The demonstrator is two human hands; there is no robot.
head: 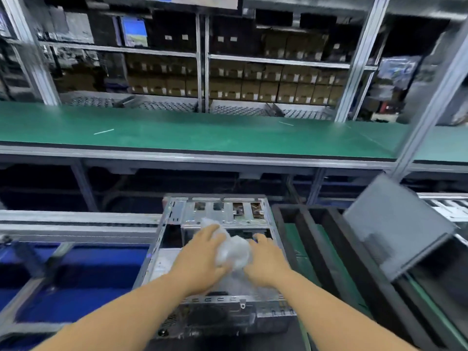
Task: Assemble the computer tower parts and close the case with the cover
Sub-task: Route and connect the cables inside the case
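Hands work inside the case: our left hand grips the bag (crinkly plastic), our right hand lies flat beside it. Next we should lift it out.

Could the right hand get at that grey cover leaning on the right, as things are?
Probably, but not straight away: the right hand is busy with the plastic bag over the case. The cover stands unobstructed on that side.
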